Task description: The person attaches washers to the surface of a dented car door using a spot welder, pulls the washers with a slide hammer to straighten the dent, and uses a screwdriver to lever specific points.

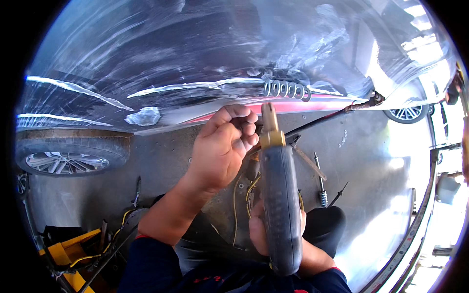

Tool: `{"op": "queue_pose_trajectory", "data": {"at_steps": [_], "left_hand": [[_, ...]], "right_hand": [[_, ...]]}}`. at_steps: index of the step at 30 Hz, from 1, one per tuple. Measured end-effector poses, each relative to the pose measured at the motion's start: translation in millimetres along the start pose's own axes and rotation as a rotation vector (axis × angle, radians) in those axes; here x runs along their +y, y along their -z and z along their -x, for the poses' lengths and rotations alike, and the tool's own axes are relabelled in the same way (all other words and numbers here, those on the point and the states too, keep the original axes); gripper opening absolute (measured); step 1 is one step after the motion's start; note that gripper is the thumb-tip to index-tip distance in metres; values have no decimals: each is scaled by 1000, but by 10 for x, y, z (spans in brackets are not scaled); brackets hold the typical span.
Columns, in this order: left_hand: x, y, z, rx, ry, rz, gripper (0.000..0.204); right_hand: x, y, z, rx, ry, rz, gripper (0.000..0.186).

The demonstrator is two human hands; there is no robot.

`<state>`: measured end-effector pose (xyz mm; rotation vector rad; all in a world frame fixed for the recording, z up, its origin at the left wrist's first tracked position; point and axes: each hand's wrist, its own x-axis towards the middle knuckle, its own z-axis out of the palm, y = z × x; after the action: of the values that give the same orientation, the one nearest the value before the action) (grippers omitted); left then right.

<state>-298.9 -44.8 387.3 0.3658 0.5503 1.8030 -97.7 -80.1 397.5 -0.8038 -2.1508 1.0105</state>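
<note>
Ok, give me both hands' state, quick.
Left hand: fingers curled; can't tell whether it holds anything small.
Right hand: closed, holding the black brass-tipped tool.

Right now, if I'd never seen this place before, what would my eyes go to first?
Probably the big black handheld tool with its brass-coloured tip, held in the right hand just right of centre, pointing at the car. Next, the row of metal rings standing along the scuffed dark car panel, just above the tip. Then the spoked car wheel at far left.
</note>
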Motion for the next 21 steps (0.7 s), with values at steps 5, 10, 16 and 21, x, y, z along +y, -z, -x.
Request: {"op": "queue_pose_trajectory", "data": {"at_steps": [5,10,16,21], "left_hand": [[16,253,-59,-82,5,126,40],[-16,354,-68,-314,-36,221,43],[-11,286,-83,-402,-71,277,42],[-11,233,-97,-350,-59,279,35]], "right_hand": [[111,95,158,-85,97,-143,44],[63,124,152,-204,-27,-222,39],[10,124,92,-285,-160,-278,30],[5,50,179,-175,-293,-379,30]]}}
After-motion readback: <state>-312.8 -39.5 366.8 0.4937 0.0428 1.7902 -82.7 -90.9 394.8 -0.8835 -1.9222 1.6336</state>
